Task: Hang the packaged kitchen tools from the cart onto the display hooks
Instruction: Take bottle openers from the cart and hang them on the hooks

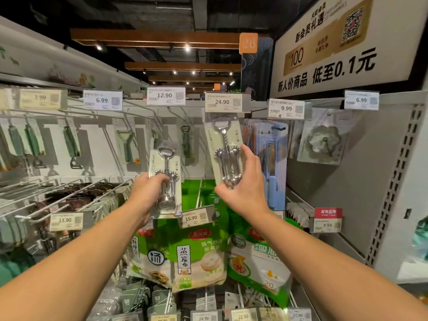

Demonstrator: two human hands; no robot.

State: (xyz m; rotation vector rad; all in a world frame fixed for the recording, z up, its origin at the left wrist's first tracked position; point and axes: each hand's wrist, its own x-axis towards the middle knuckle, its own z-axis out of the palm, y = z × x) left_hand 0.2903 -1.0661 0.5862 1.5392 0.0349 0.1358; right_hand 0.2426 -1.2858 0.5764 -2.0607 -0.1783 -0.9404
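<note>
Left grip: my left hand [148, 188] was clamped around the lower half of a packaged corkscrew [165, 179], fingers curled over the metal body, the card upright and tilted slightly, at about 9 o'clock from the other hand.

Right grip: my right hand [243, 184] had its fingers apart, thumb low and fingertips high, cupping the lower end of a second packaged corkscrew [225, 151]; I could not tell whether it pinched the pack or only steadied it.

Second pack: it hung tilted under the 24.90 price tag [225, 102], its top at 12 o'clock from my right hand; the hook itself was hidden behind the tag.

Held pack: it sat in front of the display, below the 12.90 price tag [166, 95], not on any hook.

At 3 o'clock: a stack of blue knife packages [271, 158] hung just beside the second pack, under a 9.99 tag [286, 108]; farther right was a clear pack with a round metal item [322, 141].

At 9 o'clock: green-handled tools [69, 144] hung on the back panel, with bare wire hooks [46, 195] below them.

At 6 o'clock: green bags [199, 256] of steamer liners hung under my forearms, with a 15.90 tag [196, 218] just in front.

At 1 o'clock: a large white promotional sign [342, 42] stood above the shelf.
</note>
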